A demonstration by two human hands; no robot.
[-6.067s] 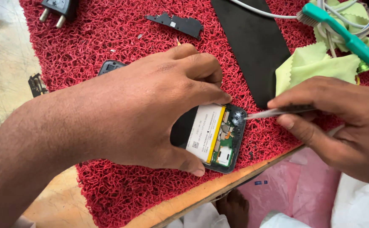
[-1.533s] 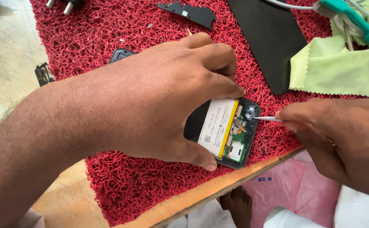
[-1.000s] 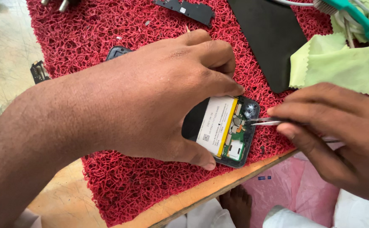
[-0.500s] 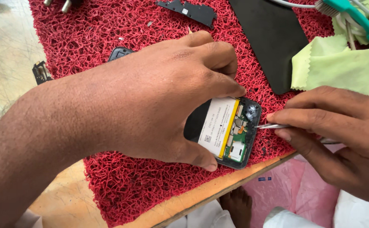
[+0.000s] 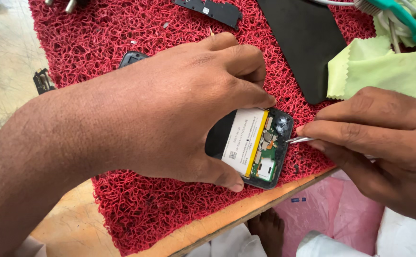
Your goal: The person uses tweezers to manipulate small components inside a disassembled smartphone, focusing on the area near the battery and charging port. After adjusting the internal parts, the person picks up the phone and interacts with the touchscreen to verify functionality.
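Close to mat edge (image 5: 179,228): left hand (image 5: 170,114) fingers clamp phone (image 5: 255,147); right hand (image 5: 379,143) pinches tweezers (image 5: 299,140).

Our left hand (image 5: 170,109) and forearm are bare, with no sleeve, watch or ring, and fine hair shows along the forearm. Our right hand (image 5: 379,138) is bare too, its nails cut short. Below the table edge we see our bare foot (image 5: 267,231) and white cloth (image 5: 331,245) over our legs.
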